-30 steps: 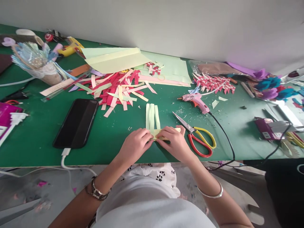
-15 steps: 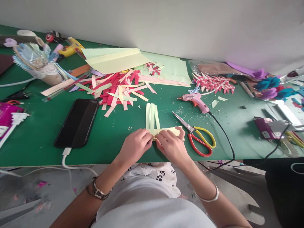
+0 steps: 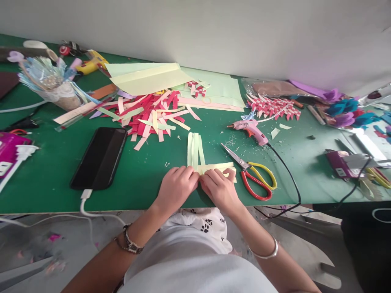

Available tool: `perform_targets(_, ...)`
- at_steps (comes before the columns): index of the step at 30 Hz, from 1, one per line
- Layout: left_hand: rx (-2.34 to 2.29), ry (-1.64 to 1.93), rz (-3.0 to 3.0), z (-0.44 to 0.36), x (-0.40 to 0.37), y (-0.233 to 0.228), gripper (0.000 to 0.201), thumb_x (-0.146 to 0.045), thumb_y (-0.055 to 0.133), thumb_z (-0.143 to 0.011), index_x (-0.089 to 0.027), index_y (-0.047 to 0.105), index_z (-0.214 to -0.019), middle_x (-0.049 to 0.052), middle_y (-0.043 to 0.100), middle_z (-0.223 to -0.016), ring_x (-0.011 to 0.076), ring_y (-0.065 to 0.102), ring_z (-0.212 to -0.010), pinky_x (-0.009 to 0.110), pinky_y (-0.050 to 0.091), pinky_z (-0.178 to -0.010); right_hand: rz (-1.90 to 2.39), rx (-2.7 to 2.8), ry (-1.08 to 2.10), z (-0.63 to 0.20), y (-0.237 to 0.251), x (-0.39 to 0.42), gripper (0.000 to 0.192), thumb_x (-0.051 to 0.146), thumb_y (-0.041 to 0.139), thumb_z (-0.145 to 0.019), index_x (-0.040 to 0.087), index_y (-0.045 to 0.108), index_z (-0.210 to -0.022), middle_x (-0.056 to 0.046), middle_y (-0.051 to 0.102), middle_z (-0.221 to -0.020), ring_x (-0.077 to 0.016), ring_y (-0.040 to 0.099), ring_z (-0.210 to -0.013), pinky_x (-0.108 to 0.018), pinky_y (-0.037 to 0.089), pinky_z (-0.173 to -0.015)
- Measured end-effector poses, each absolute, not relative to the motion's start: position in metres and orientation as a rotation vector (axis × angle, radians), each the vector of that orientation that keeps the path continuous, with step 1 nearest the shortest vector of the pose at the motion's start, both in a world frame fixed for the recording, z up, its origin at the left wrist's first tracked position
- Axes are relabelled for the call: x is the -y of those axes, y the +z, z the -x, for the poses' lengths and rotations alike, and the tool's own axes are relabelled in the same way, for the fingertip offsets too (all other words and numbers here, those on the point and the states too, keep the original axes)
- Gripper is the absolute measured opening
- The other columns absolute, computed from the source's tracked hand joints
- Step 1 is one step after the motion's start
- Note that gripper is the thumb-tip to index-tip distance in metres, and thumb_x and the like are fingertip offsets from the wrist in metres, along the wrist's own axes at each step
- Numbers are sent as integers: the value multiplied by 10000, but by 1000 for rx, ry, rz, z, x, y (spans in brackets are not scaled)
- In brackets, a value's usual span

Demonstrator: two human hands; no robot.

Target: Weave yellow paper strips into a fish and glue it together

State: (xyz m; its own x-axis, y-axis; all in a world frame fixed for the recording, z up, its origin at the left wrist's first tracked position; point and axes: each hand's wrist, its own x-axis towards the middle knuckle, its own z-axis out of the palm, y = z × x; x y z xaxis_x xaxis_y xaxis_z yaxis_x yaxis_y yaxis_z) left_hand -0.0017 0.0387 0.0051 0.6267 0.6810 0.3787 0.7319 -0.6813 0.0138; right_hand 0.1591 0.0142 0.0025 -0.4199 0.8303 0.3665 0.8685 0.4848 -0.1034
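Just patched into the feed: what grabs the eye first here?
Both hands, left hand and right hand, press pale green paper strips at the green table near edge. Behind them sprawls a red and pink strip pile; red-and-yellow scissors lie just right.

Green table (image 3: 45,179) against pale wall (image 3: 244,32)

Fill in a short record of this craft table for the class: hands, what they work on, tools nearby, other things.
left hand: pressing on the pale green paper strips
right hand: pressing the cross strips beside it
surface: green table
tools: scissors right of the hands; pink glue gun behind them
other: black phone at left, plugged in; pile of red and pink strips
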Motion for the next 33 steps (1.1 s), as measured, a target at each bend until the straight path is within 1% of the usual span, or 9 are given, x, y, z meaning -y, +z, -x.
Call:
perform_targets(5, 1143, -498, 2647, 1, -37, 5, 238, -133, 443, -868, -179, 524, -649, 2, 564, -635, 126, 518, -556, 276, 356, -560, 1490, 2283, 93, -167, 1, -10, 140, 221, 457, -897, 192, 591, -929, -11, 617, -869, -131, 545, -772, -306, 237, -709)
perform_targets(8, 1161, -502, 2622, 0, -35, 7, 246, -155, 438, -882, -182, 525, -654, -4, 566, -625, 122, 510, -551, 286, 357, -590, 1514, 2259, 161, -168, -1, -9, 163, 214, 443, -905, 201, 605, -921, -4, 623, -866, -122, 555, -763, -307, 248, -721)
perform_targets(11, 1194, -501, 2595, -2, -35, 10, 197, -176, 439, -891, -191, 554, -732, 8, 595, -676, 145, 534, -631, 301, 351, -616, 1536, 2244, 211, -168, -1, -10, 185, 212, 429, -910, 208, 614, -897, 2, 625, -856, -114, 556, -744, -308, 250, -731)
perform_targets(13, 1178, -477, 2614, -4, -37, 10, 154, -152, 441, -885, -193, 563, -802, 15, 604, -726, 157, 541, -681, 296, 342, -600, 1549, 2228, 226, -168, -2, -10, 179, 221, 437, -906, 205, 614, -880, 4, 622, -852, -113, 557, -742, -309, 253, -740)
perform_targets(15, 1137, -451, 2670, -6, -39, 10, 153, -99, 436, -869, -180, 559, -826, 15, 589, -743, 147, 535, -665, 281, 340, -579, 1550, 2209, 238, -168, -2, -10, 156, 225, 460, -895, 198, 611, -867, 6, 621, -851, -114, 562, -747, -310, 260, -750)
perform_targets(18, 1111, -437, 2730, -10, -42, 8, 195, -54, 423, -850, -164, 526, -728, 10, 542, -679, 133, 513, -579, 270, 335, -538, 1552, 2177, 264, -169, -3, -11, 123, 222, 490, -878, 200, 611, -867, 9, 624, -860, -114, 572, -766, -312, 272, -771)
perform_targets(21, 1121, -433, 2697, -12, -42, 8, 247, -74, 401, -868, -174, 498, -664, 6, 510, -613, 137, 502, -534, 276, 331, -513, 1554, 2171, 273, -170, -4, -12, 109, 230, 508, -867, 209, 613, -884, 11, 627, -860, -114, 579, -773, -311, 291, -788)
perform_targets(27, 1156, -415, 2600, -13, -35, 9, 261, -96, 406, -869, -176, 510, -643, 4, 494, -575, 123, 485, -495, 268, 314, -458, 1548, 2179, 280, -171, -4, -12, 115, 243, 508, -864, 210, 608, -909, 6, 624, -862, -123, 580, -785, -319, 306, -805)
perform_targets(33, 1170, -470, 2557, -14, -32, 8, 231, -88, 458, -842, -171, 512, -634, -4, 478, -563, 116, 460, -457, 262, 327, -460, 1553, 2144, 306, -172, -6, -11, 144, 265, 494, -874, 212, 608, -943, -20, 606, -885, -144, 570, -830, -313, 325, -799)
